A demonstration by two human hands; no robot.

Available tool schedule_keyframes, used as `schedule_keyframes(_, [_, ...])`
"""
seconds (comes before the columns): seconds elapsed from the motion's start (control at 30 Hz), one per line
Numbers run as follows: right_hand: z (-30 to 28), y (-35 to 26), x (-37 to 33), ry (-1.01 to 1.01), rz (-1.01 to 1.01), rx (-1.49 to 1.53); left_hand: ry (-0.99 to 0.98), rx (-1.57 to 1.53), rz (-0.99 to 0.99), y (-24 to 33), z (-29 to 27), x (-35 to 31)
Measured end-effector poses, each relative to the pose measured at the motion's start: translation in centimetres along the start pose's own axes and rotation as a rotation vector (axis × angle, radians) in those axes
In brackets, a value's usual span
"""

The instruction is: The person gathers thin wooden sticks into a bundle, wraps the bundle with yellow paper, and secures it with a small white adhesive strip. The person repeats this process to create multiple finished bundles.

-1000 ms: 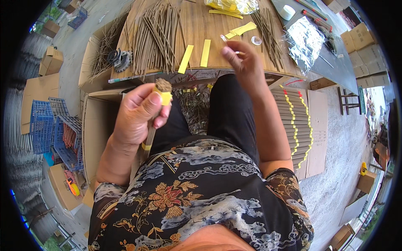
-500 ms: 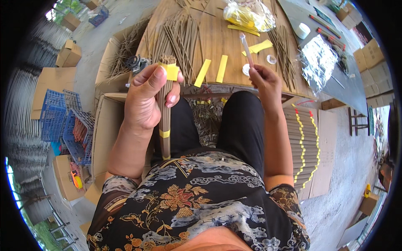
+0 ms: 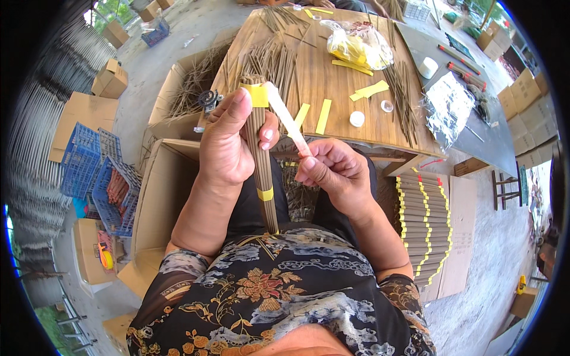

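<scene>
My left hand (image 3: 228,139) is closed round an upright bundle of brown incense sticks (image 3: 259,160), its thumb pressing a yellow paper strip (image 3: 255,96) wrapped near the top. A second yellow band (image 3: 265,194) circles the bundle lower down. My right hand (image 3: 332,175) pinches a thin, flat, pale spatula-like stick (image 3: 285,118), whose upper end touches the strip's right edge. Beyond the hands, loose yellow paper strips (image 3: 323,116) and a small round white pot (image 3: 357,118) lie on the wooden table (image 3: 338,135).
Loose incense sticks (image 3: 270,62) and a plastic bag of yellow strips (image 3: 359,44) lie on the table. To the left stand an open cardboard box (image 3: 163,196) and blue crates (image 3: 80,160). Finished banded bundles (image 3: 424,225) lie at right. Another person's hand (image 3: 377,7) shows at the far edge.
My right hand has come down and left from above the table to the bundle, bringing the pale stick onto the yellow strip. The left hand still holds the bundle; the view has shifted.
</scene>
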State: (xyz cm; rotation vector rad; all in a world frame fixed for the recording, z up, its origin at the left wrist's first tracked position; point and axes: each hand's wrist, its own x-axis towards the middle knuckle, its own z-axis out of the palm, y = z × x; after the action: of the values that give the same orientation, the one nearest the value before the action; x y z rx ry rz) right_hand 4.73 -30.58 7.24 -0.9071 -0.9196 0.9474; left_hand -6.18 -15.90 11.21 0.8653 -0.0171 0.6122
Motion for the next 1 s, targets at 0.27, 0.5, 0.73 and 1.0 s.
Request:
schedule_keyframes(0.27, [1.7, 1.4, 0.4, 0.154, -0.721, -0.882, 0.091, 0.073, 0.091, 0.1, 0.9, -1.1])
schedule_keyframes(0.5, [3.0, 1.0, 0.4, 0.103, -0.743, -0.915, 0.064, 0.116, 0.147, 0.4, 0.5, -2.0])
schedule_keyframes(0.73, [3.3, 1.2, 0.1, 0.086, -0.768, -0.966, 0.076, 0.06, 0.168, 1.2, 0.3, -2.4])
schedule_keyframes(1.0, [3.6, 0.6, 0.5, 0.066, -0.789, -0.997, 0.092, 0.116, 0.15, 1.4, 0.7, -3.0])
